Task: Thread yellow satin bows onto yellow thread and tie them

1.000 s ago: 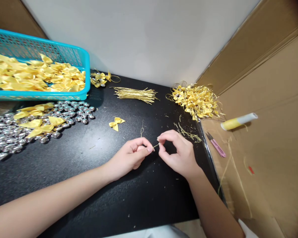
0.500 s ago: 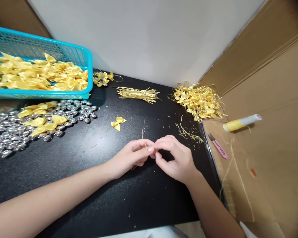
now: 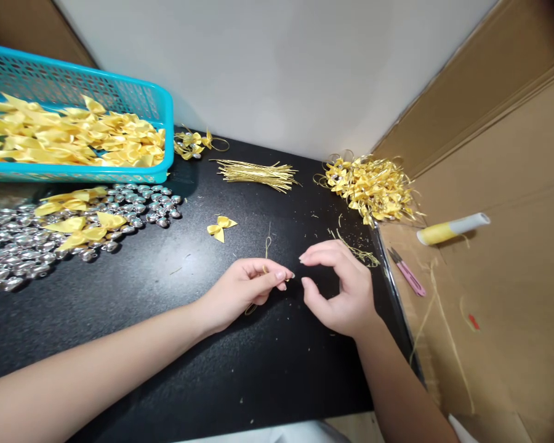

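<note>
My left hand [image 3: 252, 286] pinches a thin gold cord [image 3: 264, 269] over the black table, thumb against fingers; a loop of it hangs below the palm. Just right of it, my right hand [image 3: 341, 286] is apart from the cord, thumb and fingers spread with nothing between them. A needle-like tool with a wire loop [image 3: 268, 246] lies beyond my left fingers. One yellow bow [image 3: 221, 228] rests on the table up and left of my left hand.
A blue basket [image 3: 168, 135] of yellow bows stands at the back left, above silver beads [image 3: 23, 258]. Gold cords [image 3: 258, 175] lie at the back centre. Right are finished-looking bows [image 3: 373, 187], cord scraps [image 3: 362, 255], pink-handled scissors [image 3: 409, 275] and a roll [image 3: 452, 229].
My right hand has let go near my left fingertips and moved right, its thumb and fingers opening. My left hand has hardly moved and keeps its pinch.
</note>
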The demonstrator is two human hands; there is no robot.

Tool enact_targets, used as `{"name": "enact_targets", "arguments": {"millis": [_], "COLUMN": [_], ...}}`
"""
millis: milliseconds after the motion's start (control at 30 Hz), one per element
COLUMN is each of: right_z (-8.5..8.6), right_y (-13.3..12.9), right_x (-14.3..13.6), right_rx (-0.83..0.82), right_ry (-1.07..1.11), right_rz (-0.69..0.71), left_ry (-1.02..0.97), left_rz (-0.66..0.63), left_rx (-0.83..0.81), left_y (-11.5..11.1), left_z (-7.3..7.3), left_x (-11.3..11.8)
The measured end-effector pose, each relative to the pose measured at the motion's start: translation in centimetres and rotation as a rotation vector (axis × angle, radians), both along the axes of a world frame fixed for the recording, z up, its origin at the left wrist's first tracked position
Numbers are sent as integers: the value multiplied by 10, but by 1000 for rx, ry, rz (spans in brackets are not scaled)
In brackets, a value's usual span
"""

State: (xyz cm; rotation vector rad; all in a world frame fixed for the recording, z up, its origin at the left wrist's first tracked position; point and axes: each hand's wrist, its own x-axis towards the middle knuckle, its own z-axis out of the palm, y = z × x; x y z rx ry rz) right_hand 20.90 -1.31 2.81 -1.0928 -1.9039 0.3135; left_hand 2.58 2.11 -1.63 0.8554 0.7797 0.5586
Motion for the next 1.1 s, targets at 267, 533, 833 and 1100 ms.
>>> {"name": "enact_targets", "arguments": {"millis": [267,533,833,1100], "right_z": [-3,-10,-12,-14], "right_y": [0,-1,-1,-1], "right_x": [-1,-8,-10,-12], "right_rx": [-259,-190,-67,-20], "right_ry": [-154,-151,-170,-188], "right_rz": [42,-11,-46,-78], "left_ry": [-167,-188,-182,-151], "left_rz": [8,-23,-7,-15], "left_rx": [9,51,34,57], "left_y": [1,1,0,1], "left_z": [0,0,1,2], "left_x": [-1,0,1,0]}}
